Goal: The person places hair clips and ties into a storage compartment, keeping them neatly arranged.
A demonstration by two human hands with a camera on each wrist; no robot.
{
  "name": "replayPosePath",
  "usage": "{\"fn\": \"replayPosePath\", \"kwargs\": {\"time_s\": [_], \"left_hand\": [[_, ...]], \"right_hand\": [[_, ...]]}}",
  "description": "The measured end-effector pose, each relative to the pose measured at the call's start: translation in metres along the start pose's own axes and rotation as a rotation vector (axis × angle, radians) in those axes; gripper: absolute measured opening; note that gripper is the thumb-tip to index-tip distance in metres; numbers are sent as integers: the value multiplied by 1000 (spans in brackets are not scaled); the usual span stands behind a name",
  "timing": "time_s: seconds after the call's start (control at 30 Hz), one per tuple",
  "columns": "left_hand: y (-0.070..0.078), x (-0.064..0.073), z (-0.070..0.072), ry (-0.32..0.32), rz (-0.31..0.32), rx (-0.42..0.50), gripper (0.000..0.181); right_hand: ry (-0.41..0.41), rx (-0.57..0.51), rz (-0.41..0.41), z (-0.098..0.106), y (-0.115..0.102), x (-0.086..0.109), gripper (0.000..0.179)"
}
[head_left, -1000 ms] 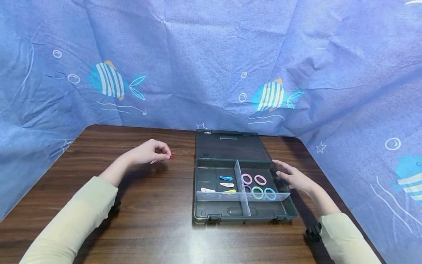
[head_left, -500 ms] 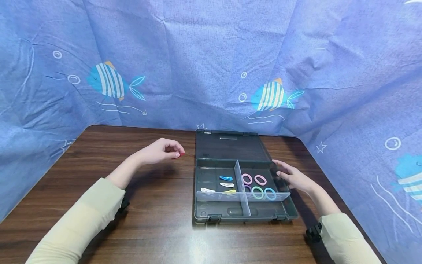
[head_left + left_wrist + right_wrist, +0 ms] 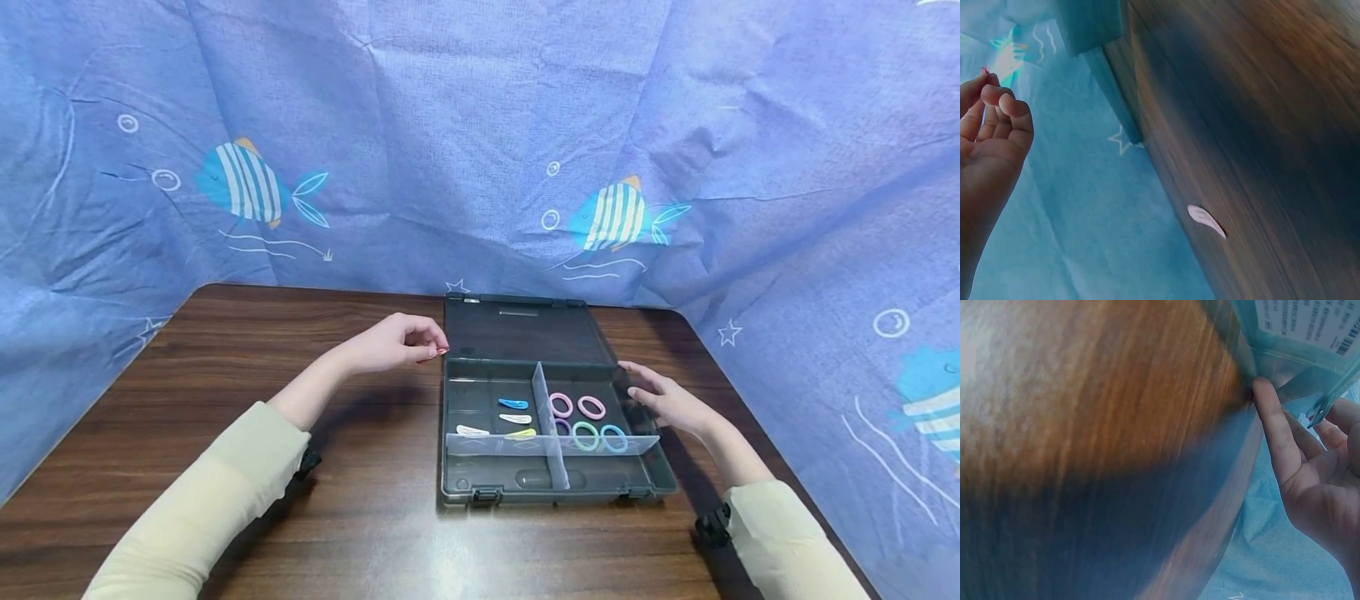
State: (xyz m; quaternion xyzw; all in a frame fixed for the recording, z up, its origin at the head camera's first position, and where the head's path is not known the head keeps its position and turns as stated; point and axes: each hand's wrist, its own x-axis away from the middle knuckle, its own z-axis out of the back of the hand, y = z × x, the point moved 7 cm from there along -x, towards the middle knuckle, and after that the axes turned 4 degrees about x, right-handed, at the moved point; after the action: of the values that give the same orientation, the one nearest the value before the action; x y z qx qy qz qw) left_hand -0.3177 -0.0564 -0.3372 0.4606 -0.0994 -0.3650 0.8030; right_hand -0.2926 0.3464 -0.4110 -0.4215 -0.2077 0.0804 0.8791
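Note:
My left hand [image 3: 397, 342] pinches a small red hair clip [image 3: 432, 356] between thumb and fingertips, beside the left edge of a dark see-through divided storage box [image 3: 502, 500]. The box lies open on the table. Its back left compartment holds a blue hair clip [image 3: 513, 404], a yellow hair clip [image 3: 521, 434] and white ones [image 3: 515, 418]. Several hair ties [image 3: 592, 407] lie in the back right compartment. My right hand [image 3: 667, 406] grips the box's right wall, thumb at the rim and fingers outside. A pale pink hair clip [image 3: 1205, 220] on the table shows in the left wrist view.
The box's lid [image 3: 525, 333] lies folded back toward the blue fish-print curtain [image 3: 480, 167]. Clear dividers [image 3: 551, 408] stand up inside the box. A printed label [image 3: 1310, 324] shows on the box in the right wrist view. The table [image 3: 360, 500] is dark wood.
My left hand has moved right with the red hair clip, from over the table to the box's left edge. The right hand and the box stay in place.

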Motion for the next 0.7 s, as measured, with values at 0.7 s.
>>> {"fn": "replayPosePath", "kwargs": {"time_s": [0.7], "left_hand": [[6, -34, -43, -127, -56, -34, 17]], "right_hand": [[7, 20, -1, 1, 3, -1, 56]]}}
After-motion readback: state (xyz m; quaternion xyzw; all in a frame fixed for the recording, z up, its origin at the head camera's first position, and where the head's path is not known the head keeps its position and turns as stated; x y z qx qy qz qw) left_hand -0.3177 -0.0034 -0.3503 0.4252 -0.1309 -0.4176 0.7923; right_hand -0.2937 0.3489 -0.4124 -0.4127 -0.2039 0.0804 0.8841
